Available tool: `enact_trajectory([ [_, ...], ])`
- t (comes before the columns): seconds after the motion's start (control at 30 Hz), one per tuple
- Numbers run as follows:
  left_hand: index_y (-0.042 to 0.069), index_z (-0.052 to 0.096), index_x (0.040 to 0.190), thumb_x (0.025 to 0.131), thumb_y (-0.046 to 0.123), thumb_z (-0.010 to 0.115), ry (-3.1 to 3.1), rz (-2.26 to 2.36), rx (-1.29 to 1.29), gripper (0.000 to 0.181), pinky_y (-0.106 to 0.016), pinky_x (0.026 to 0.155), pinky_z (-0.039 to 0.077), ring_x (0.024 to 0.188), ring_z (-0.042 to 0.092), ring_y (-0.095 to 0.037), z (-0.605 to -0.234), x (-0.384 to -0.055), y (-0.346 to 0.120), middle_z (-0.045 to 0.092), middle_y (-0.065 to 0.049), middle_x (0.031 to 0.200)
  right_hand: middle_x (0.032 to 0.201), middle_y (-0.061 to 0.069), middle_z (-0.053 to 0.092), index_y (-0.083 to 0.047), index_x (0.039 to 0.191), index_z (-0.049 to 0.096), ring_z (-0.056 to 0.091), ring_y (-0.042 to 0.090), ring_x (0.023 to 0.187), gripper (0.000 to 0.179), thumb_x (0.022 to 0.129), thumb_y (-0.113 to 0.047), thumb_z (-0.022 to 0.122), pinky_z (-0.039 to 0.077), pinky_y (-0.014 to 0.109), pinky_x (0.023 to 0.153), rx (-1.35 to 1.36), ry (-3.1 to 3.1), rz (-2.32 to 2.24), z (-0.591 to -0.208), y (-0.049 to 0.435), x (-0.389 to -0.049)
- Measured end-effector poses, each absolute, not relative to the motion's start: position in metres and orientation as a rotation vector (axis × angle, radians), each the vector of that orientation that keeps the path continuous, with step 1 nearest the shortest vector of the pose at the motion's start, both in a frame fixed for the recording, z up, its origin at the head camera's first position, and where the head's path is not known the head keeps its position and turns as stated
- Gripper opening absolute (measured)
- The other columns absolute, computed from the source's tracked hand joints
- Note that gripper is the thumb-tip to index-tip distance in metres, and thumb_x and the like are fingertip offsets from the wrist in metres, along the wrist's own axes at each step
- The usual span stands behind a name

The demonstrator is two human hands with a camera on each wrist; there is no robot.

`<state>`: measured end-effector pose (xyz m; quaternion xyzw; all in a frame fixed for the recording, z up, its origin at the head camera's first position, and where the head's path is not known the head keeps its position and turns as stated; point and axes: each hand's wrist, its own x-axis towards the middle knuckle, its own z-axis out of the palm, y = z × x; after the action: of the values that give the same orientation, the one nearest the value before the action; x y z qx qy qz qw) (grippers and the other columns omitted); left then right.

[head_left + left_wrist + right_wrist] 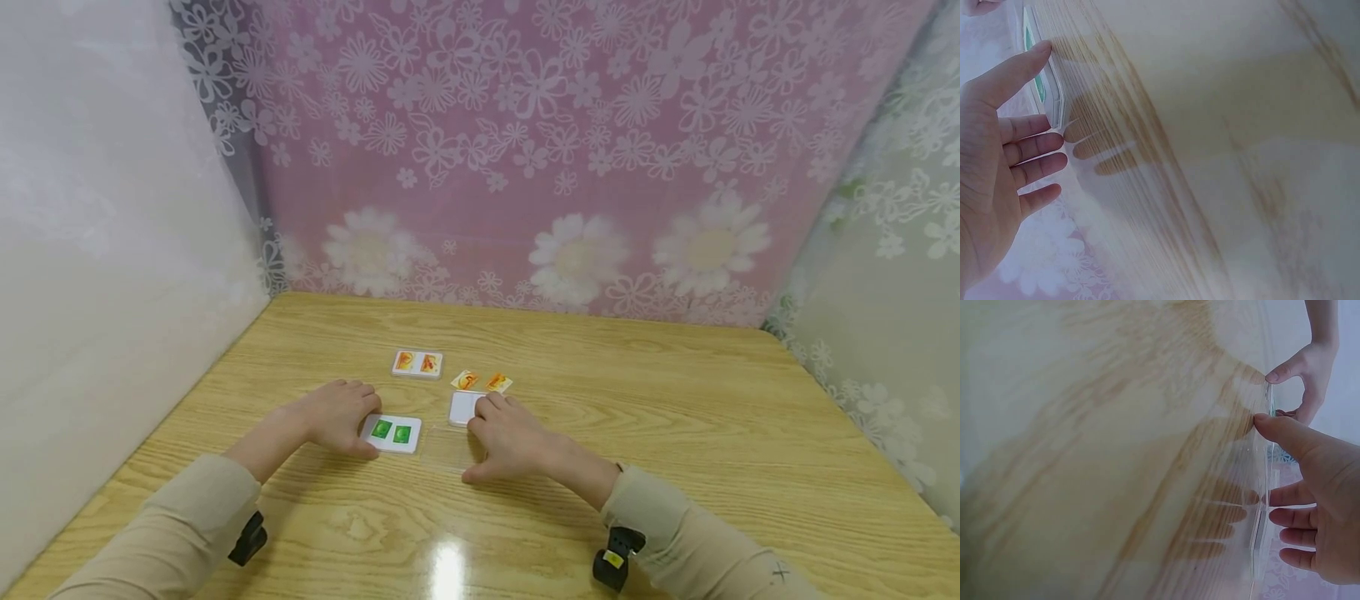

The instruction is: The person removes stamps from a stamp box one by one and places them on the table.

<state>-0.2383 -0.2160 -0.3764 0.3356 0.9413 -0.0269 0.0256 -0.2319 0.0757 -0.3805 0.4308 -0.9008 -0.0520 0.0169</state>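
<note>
My left hand [336,419] grips the left end of a flat white case [392,446] with two green picture cards on it, thumb at the near edge and fingers at the far side. In the left wrist view the thumb touches the rim of that case [1054,103]. Just to its right, my right hand [516,437] holds a clear plastic cover [442,450] lying on the table, its thumb and index finger at opposite edges. Beyond the cover lies a second white case [461,408], partly hidden by the right fingers.
Farther back on the wooden table [637,400] lies another white case [417,373] with two orange picture cards. Two loose orange-and-yellow cards, one left [465,380] and one right [498,382], lie beside it. Flowered curtains [525,167] enclose the table's back and sides.
</note>
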Motion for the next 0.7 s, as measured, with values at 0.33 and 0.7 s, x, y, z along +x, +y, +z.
enact_trajectory([
  [0.33, 0.010, 0.060, 0.101, 0.073, 0.054, 0.068, 2.903, -0.080, 1.024, 0.053, -0.042, 0.078, 0.042, 0.082, 0.048, -0.017, -0.377, -0.238, -0.216, 0.053, 0.002, 0.091, 0.093, -0.003, 0.044, -0.011, 0.099, 0.063, 0.037, 0.016, 0.087, 0.062, 0.072, -0.067, 0.062, 0.033, 0.028, 0.073, 1.343, -2.800, -0.122, -0.379, 0.077, -0.233],
  [0.7, 0.010, 0.059, 0.103, 0.073, 0.056, 0.068, 2.900, -0.069, 0.991, 0.056, -0.045, 0.082, 0.041, 0.086, 0.050, -0.019, -0.378, -0.242, -0.217, 0.054, 0.001, 0.094, 0.106, 0.002, 0.050, -0.010, 0.114, 0.061, 0.043, 0.021, 0.102, 0.061, 0.079, -0.060, 0.061, 0.038, 0.036, 0.086, 1.287, -2.839, 0.008, -0.366, 0.077, -0.243],
])
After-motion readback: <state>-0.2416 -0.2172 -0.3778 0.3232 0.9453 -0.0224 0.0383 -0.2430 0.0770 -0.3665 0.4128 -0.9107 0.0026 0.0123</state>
